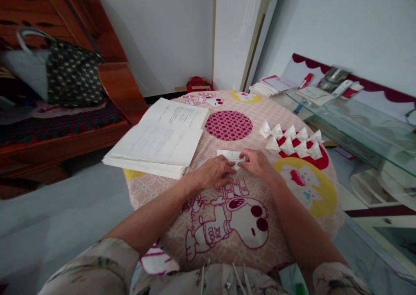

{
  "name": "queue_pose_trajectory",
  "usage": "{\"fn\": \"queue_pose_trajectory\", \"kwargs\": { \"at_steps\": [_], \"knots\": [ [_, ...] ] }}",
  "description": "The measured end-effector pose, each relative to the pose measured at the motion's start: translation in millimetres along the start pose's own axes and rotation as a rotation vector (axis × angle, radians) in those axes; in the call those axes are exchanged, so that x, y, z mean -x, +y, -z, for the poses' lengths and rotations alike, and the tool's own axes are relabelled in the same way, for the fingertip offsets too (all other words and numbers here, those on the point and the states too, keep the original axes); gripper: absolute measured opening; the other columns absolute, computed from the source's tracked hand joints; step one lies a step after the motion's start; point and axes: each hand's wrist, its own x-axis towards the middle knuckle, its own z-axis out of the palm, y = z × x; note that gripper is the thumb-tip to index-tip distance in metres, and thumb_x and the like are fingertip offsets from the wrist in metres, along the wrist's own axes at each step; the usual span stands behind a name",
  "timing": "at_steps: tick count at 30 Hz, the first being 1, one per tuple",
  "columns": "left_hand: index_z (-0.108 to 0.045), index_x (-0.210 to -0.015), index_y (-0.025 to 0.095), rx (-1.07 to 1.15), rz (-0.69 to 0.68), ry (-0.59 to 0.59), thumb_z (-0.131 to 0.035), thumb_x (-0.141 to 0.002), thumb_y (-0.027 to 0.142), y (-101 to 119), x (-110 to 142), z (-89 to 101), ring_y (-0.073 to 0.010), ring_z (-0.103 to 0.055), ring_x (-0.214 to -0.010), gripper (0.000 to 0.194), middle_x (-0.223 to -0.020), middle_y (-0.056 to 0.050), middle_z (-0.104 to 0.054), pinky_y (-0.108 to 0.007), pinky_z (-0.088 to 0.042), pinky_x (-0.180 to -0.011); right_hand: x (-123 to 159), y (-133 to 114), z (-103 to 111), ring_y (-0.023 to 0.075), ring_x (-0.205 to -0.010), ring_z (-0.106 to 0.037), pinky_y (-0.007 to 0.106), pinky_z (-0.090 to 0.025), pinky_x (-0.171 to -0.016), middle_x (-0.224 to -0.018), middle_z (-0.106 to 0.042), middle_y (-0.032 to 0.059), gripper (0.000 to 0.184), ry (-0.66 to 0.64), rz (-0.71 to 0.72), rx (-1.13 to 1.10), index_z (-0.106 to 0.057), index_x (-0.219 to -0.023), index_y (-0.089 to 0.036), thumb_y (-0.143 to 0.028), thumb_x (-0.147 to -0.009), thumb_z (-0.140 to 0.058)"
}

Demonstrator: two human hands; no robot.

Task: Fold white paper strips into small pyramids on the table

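A small white folded piece of paper (227, 154) lies on the round table's patterned cloth (195, 184) in front of me. My left hand (214, 172) is closed over its near left part, fingertips pressing on the paper. At the right end, my right hand (256, 162) pinches the paper between thumb and fingers. Left of my hands rests a thick stack of printed sheets (152, 143), spread like an open book. Over to the right, several pointed folded-paper pieces (287, 146) stand in two rows.
Along the right side runs a glass-topped cabinet (364, 126) carrying papers, a red tube (305, 81) and a cup (352, 90). A wooden bench (120, 91) with a patterned bag (73, 71) stands at left. Behind the table is a tall white appliance (237, 34).
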Motion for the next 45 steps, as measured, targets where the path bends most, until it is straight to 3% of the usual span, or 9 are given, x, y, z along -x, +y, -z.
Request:
{"fn": "queue_pose_trajectory", "kwargs": {
  "at_steps": [2,6,9,12,16,23,36,45],
  "knots": [
    [-0.075,-0.108,0.022,0.0,-0.002,0.0,-0.066,-0.09,0.03,1.5,0.3,0.8,-0.0281,-0.063,-0.114,0.022,-0.125,-0.009,-0.071,-0.042,-0.048,-0.099,-0.6,-1.9,-1.1,0.0177,-0.069,-0.06,0.028,-0.039,-0.065,-0.074,-0.07,0.0031,0.012,0.01,-0.028,0.072,-0.072,-0.093,-0.018,-0.018,-0.081,-0.071],
    [-0.075,-0.108,0.019,-0.011,0.001,-0.018,-0.067,-0.089,0.029,5.2,1.0,2.6,-0.0299,-0.062,-0.116,0.023,-0.129,-0.011,-0.069,-0.044,-0.049,-0.101,-4.0,7.5,-0.7,0.0219,-0.077,-0.061,0.032,-0.043,-0.071,-0.081,-0.07,0.0084,0.012,0.167,-0.137,0.2,-0.071,-0.089,-0.017,-0.014,-0.087,-0.06],
    [-0.074,-0.11,0.017,-0.016,0.007,-0.022,-0.068,-0.088,0.029,7.3,1.6,1.5,-0.0315,-0.06,-0.12,0.026,-0.134,-0.014,-0.067,-0.046,-0.049,-0.103,-6.2,16.0,-6.0,0.0261,-0.091,-0.061,0.037,-0.047,-0.082,-0.094,-0.07,0.0129,0.017,0.246,0.007,0.181,-0.071,-0.09,-0.017,-0.016,-0.09,-0.055],
    [-0.071,-0.114,0.014,-0.016,0.01,-0.003,-0.068,-0.087,0.028,8.1,2.7,-3.4,-0.0325,-0.059,-0.125,0.03,-0.137,-0.016,-0.064,-0.046,-0.049,-0.106,-8.5,19.6,-18.8,0.0293,-0.108,-0.058,0.043,-0.048,-0.096,-0.113,-0.068,0.0151,0.023,0.287,0.194,0.09,-0.073,-0.104,-0.018,-0.019,-0.092,-0.053],
    [-0.063,-0.125,0.012,-0.028,0.002,0.01,-0.068,-0.088,0.027,7.0,4.6,-12.5,-0.0318,-0.055,-0.135,0.041,-0.143,-0.021,-0.059,-0.047,-0.045,-0.112,-11.2,20.1,-34.3,0.0301,-0.115,-0.056,0.048,-0.048,-0.103,-0.122,-0.066,0.0152,0.029,0.266,0.279,0.034,-0.072,-0.115,-0.019,-0.019,-0.094,-0.053],
    [-0.053,-0.141,0.008,-0.038,0.006,-0.045,-0.061,-0.092,0.028,7.3,4.2,-16.1,-0.0317,-0.045,-0.145,0.053,-0.153,-0.023,-0.049,-0.046,-0.039,-0.119,-13.0,20.7,-37.5,0.0301,-0.114,-0.058,0.048,-0.048,-0.105,-0.121,-0.067,0.0172,0.027,0.275,0.291,0.032,-0.074,-0.112,-0.016,-0.019,-0.093,-0.056],
    [-0.057,-0.136,0.008,-0.049,-0.012,-0.037,-0.064,-0.09,0.027,9.8,2.5,-10.2,-0.0332,-0.049,-0.141,0.051,-0.149,-0.023,-0.053,-0.048,-0.039,-0.118,-5.8,11.9,-25.7,0.0286,-0.104,-0.059,0.045,-0.05,-0.097,-0.112,-0.071,0.014,0.028,0.265,0.317,-0.001,-0.078,-0.104,-0.018,-0.016,-0.093,-0.052],
    [-0.058,-0.134,0.009,-0.038,-0.025,-0.024,-0.063,-0.089,0.028,8.2,2.3,-11.4,-0.0329,-0.052,-0.138,0.049,-0.144,-0.022,-0.057,-0.048,-0.04,-0.116,-11.1,7.0,-25.8,0.0267,-0.092,-0.059,0.039,-0.049,-0.085,-0.09,-0.07,0.0108,0.021,0.268,0.277,-0.079,-0.076,-0.088,-0.019,-0.011,-0.087,-0.057]
  ]
}}
